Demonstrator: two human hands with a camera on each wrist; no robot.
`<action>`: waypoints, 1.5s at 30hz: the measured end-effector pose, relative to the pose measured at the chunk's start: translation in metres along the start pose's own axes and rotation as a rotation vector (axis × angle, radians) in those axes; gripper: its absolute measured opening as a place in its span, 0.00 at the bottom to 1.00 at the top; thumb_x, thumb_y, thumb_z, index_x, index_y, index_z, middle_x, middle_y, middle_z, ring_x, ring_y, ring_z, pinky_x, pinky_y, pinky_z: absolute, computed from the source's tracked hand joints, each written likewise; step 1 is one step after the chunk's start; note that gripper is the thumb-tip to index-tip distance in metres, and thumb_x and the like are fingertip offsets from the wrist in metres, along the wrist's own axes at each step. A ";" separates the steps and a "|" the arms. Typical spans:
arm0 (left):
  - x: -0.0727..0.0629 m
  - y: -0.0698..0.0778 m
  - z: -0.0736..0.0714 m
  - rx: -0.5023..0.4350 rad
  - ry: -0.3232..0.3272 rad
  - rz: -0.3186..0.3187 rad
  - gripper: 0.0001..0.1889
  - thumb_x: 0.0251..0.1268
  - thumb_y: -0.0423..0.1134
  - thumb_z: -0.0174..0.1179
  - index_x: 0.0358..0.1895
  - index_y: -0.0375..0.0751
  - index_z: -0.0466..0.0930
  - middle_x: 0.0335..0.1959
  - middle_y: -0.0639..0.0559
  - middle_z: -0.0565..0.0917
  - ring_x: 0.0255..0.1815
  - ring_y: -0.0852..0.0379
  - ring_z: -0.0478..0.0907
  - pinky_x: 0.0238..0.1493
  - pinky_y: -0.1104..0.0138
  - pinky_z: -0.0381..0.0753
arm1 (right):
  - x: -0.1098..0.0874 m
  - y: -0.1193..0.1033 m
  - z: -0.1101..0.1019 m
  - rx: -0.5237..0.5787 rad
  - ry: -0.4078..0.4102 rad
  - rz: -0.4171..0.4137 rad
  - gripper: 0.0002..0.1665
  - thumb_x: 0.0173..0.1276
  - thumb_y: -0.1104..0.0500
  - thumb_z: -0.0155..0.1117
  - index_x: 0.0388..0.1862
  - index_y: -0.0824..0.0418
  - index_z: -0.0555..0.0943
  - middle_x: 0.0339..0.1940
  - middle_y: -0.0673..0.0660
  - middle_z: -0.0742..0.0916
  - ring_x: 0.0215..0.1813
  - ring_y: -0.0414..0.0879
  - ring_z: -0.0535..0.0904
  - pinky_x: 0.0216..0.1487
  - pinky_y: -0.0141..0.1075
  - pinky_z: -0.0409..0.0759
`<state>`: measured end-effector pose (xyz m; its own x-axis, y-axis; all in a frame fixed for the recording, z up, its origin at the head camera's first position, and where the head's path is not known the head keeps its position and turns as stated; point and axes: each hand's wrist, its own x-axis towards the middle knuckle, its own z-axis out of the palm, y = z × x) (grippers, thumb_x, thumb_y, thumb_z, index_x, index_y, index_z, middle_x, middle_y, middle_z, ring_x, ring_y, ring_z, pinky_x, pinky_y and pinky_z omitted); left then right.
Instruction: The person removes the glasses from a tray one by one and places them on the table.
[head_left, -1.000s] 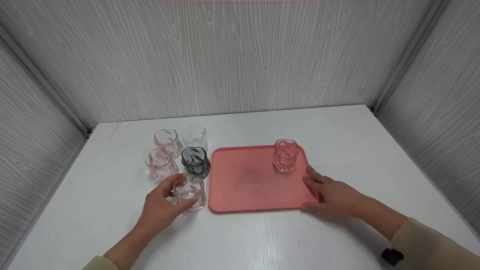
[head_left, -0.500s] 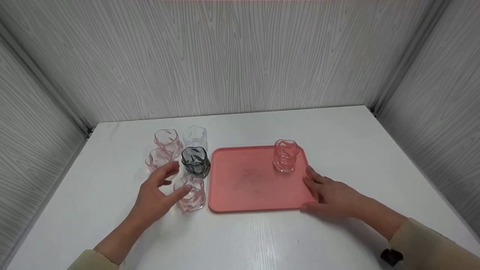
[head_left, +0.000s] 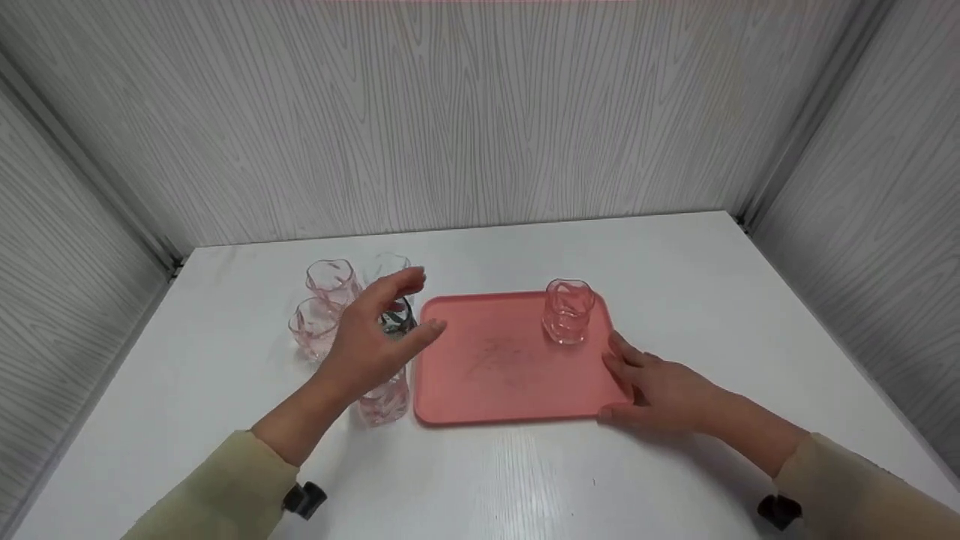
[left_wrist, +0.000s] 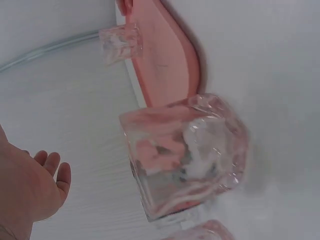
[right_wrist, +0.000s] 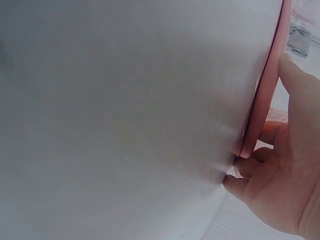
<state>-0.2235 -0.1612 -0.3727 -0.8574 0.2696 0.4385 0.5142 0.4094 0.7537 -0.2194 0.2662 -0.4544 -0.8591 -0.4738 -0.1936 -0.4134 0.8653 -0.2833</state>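
My left hand (head_left: 364, 345) (left_wrist: 30, 187) hovers over the group of glasses, thumb and fingers spread apart around nothing. Behind it a dark grey glass (head_left: 397, 321) is partly hidden. Below the wrist stands a faintly pink clear glass (head_left: 385, 405), large in the left wrist view. My right hand (head_left: 667, 394) (right_wrist: 277, 185) grips the right front corner of a pink tray (head_left: 487, 397) (right_wrist: 264, 95), its thumb at the front edge and fingers along the right side. One wavy glass (head_left: 568, 315) (left_wrist: 120, 42) stands upright at the tray's back right.
Two pink glasses (head_left: 330, 279) and a colourless glass (head_left: 386, 262) stand left of and behind the dark one. All rest on a white table (head_left: 480, 480), with grained panels (head_left: 480, 112) at the back and both sides.
My left hand has let go of the front glass, lifted, and moved away and to the right over the dark glass. The right hand and tray stay almost the same.
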 end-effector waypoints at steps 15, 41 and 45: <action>0.080 0.018 0.087 -0.057 -0.106 -0.023 0.43 0.64 0.54 0.76 0.78 0.42 0.70 0.72 0.51 0.77 0.72 0.58 0.72 0.67 0.57 0.76 | -0.002 -0.002 -0.002 0.012 -0.003 0.004 0.62 0.67 0.17 0.56 0.86 0.56 0.60 0.89 0.56 0.54 0.81 0.66 0.63 0.71 0.61 0.75; 0.106 -0.016 0.180 -0.025 -0.317 -0.272 0.53 0.57 0.58 0.79 0.84 0.53 0.61 0.81 0.52 0.66 0.81 0.54 0.62 0.78 0.55 0.66 | -0.002 0.001 0.000 0.015 0.006 -0.017 0.63 0.67 0.17 0.56 0.86 0.56 0.59 0.90 0.56 0.54 0.82 0.65 0.63 0.70 0.60 0.76; 0.108 -0.020 0.182 -0.033 -0.340 -0.274 0.53 0.57 0.56 0.80 0.84 0.50 0.62 0.81 0.50 0.67 0.80 0.52 0.62 0.78 0.54 0.66 | -0.002 0.002 -0.001 0.000 0.018 -0.038 0.63 0.68 0.17 0.54 0.86 0.58 0.60 0.89 0.58 0.55 0.81 0.65 0.64 0.70 0.59 0.76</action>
<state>-0.3222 0.0185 -0.4302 -0.9026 0.4288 0.0378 0.2627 0.4792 0.8375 -0.2185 0.2688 -0.4540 -0.8483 -0.5029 -0.1655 -0.4454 0.8469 -0.2905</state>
